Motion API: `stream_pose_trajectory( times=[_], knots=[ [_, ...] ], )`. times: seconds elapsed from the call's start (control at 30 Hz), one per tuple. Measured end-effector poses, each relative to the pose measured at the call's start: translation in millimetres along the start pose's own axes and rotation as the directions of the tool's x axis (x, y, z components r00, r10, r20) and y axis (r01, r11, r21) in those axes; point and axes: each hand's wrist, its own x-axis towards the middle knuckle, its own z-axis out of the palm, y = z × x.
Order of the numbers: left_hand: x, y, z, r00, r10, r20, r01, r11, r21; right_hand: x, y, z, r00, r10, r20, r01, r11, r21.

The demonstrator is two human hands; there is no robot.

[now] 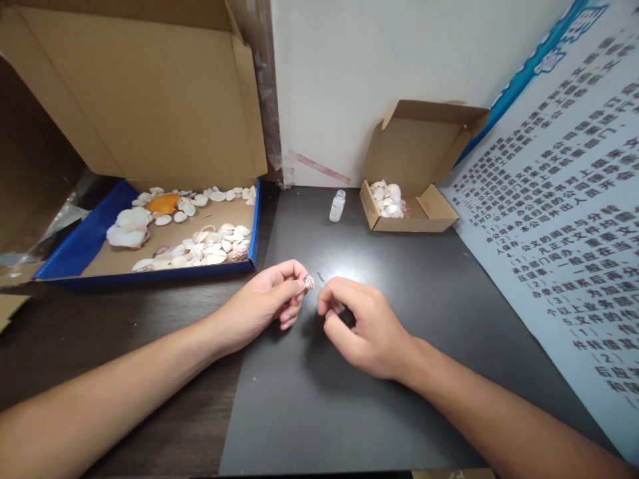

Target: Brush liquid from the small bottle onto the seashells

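Over the dark mat, the fingertips of my left hand (277,293) pinch a small seashell (309,282) with dark and light speckles. Just right of the shell, a short gap away, is my right hand (362,326). Its fingers are curled, with thumb and index tips close together. Whatever those fingertips hold, if anything, is too small or hidden to make out. Beyond both hands, a small clear glass bottle (337,206) with whitish contents stands upright and without a cap.
At left, an open blue-edged cardboard box (164,274) holds white shells (219,246) and an orange shell (162,204). A smaller open cardboard box (436,216) at back right contains pale shells (388,199). A printed sheet (559,266) slopes along the right side.
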Motion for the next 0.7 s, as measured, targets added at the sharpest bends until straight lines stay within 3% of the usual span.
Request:
stream_pose_trajectory(
  times=[0.1, 0.2, 0.33, 0.6, 0.7],
  knots=[
    [0.1, -1.1, -0.5, 1.0, 0.006, 0.004, -0.006, 1.0, 0.002, -0.6, -1.5, 0.9, 0.998, -0.037, 0.059, 0.035, 0.999, 0.031],
    [0.1, -2.4, -1.2, 1.0, 0.008, 0.002, -0.008, 1.0, 0.011, -0.5, -1.3, 1.6, 0.999, 0.029, 0.04, -0.029, 1.0, -0.003],
    [-0.2, -2.3, -1.1, 1.0, 0.012, -0.005, -0.012, 1.0, 0.017, -1.2, -1.0, 2.0, 0.998, -0.027, 0.065, 0.023, 0.998, 0.054],
    [-0.4, -0.3, 0.0, 1.0, -0.007, -0.01, 0.007, 1.0, -0.002, -1.1, -2.1, 1.8, 0.997, -0.03, 0.074, 0.029, 1.0, 0.009],
    [-0.6, 1.8, 1.0, 0.999, -0.032, -0.026, 0.031, 0.999, -0.044, -0.9, -2.2, 1.6, 0.996, 0.047, 0.07, -0.042, 0.997, -0.071]
  ],
)
